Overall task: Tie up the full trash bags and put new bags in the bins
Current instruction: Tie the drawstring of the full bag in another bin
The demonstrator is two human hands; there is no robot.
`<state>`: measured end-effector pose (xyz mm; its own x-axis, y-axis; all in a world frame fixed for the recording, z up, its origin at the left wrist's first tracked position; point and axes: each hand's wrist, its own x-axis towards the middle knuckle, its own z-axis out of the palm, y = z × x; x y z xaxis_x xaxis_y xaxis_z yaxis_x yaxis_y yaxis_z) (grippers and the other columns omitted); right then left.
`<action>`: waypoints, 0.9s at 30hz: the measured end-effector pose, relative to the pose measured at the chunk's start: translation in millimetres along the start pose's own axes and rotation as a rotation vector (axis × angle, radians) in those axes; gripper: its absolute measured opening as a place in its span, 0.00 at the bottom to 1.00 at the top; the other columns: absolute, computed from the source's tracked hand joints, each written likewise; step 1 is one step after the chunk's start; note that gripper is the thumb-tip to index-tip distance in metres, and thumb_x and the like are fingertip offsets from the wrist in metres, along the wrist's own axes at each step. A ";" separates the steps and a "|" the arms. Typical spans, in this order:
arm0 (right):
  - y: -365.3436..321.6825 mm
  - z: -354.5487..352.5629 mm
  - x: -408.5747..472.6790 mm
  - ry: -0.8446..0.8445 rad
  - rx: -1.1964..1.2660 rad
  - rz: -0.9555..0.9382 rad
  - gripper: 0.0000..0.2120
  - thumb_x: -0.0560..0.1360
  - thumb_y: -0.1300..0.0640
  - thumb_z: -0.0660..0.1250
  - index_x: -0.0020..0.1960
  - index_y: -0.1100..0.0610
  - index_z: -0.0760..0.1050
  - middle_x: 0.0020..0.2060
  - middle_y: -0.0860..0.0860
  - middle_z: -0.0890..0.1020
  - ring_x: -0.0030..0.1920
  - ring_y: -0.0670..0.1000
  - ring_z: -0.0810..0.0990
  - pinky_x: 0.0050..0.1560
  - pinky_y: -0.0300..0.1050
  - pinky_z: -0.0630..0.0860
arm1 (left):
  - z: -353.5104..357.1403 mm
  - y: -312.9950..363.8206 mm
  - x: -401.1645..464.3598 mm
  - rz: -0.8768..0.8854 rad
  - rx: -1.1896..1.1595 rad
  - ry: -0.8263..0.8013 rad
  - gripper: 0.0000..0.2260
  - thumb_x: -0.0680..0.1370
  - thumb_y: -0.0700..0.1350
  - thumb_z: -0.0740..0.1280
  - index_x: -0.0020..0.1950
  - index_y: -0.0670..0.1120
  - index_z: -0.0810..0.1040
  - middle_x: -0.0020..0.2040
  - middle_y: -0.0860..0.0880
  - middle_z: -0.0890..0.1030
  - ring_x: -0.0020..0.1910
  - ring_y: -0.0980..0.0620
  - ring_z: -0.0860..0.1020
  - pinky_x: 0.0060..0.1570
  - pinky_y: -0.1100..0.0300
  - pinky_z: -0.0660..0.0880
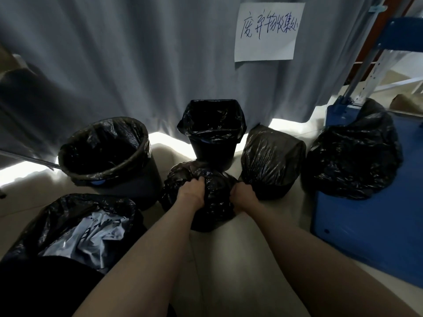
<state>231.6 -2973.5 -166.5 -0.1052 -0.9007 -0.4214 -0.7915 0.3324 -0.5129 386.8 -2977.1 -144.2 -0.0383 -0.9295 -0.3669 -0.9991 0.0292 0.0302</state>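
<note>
A full black trash bag [215, 202] sits on the floor in the middle. My left hand [192, 189] grips its plastic at the upper left and my right hand [243, 195] grips it at the right side. Behind it stands a small black bin [211, 145] lined with a black bag. A wider round bin [103, 154] with a black liner stands at the left. Right of the middle, another bin [272, 156] is covered by a black bag. An open bag [80, 227] holding crumpled pale plastic lies at the lower left.
A bulging black bag [352, 156] rests on a blue cart [366, 225] at the right. A grey curtain [137, 65] with a handwritten paper sign [267, 30] hangs behind the bins. Pale floor lies between my arms.
</note>
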 end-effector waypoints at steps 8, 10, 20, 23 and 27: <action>21.7 4.4 9.1 -0.140 0.453 0.080 0.35 0.71 0.59 0.72 0.74 0.54 0.61 0.66 0.61 0.71 0.62 0.65 0.75 0.55 0.62 0.78 | 13.4 -30.9 3.0 -0.090 -0.306 -0.076 0.38 0.71 0.46 0.74 0.76 0.46 0.59 0.65 0.38 0.74 0.65 0.37 0.73 0.66 0.51 0.70; 10.6 12.2 8.2 -0.203 0.359 0.005 0.43 0.68 0.57 0.74 0.77 0.46 0.56 0.68 0.60 0.64 0.65 0.67 0.70 0.57 0.63 0.77 | 13.6 -30.0 2.9 -0.080 -0.388 -0.089 0.41 0.69 0.46 0.76 0.76 0.46 0.59 0.67 0.39 0.74 0.67 0.39 0.72 0.67 0.55 0.69; 54.6 2.3 -8.4 -0.137 0.353 0.086 0.35 0.62 0.49 0.81 0.56 0.50 0.59 0.59 0.58 0.66 0.52 0.57 0.74 0.28 0.48 0.80 | 17.5 23.7 8.3 0.110 -0.307 -0.170 0.39 0.66 0.45 0.77 0.72 0.49 0.61 0.67 0.42 0.68 0.66 0.38 0.70 0.65 0.45 0.70; 88.3 -17.0 -19.6 -0.163 0.419 0.155 0.35 0.65 0.46 0.79 0.58 0.52 0.58 0.58 0.56 0.71 0.48 0.57 0.79 0.32 0.54 0.83 | 17.9 55.7 10.2 0.216 -0.275 -0.196 0.43 0.62 0.48 0.80 0.71 0.52 0.60 0.67 0.45 0.66 0.65 0.39 0.70 0.63 0.41 0.71; 115.6 -37.0 -28.6 0.107 0.295 0.186 0.35 0.68 0.45 0.75 0.64 0.54 0.58 0.61 0.57 0.67 0.55 0.62 0.76 0.46 0.54 0.80 | 27.9 106.4 15.3 0.298 -0.318 -0.144 0.44 0.64 0.47 0.79 0.73 0.51 0.58 0.69 0.43 0.63 0.65 0.34 0.71 0.62 0.39 0.71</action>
<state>120.9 -2919.6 -186.1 -0.3058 -0.8365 -0.4547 -0.5468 0.5453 -0.6354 279.4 -2977.9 -172.5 -0.3479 -0.8362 -0.4240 -0.8902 0.1526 0.4294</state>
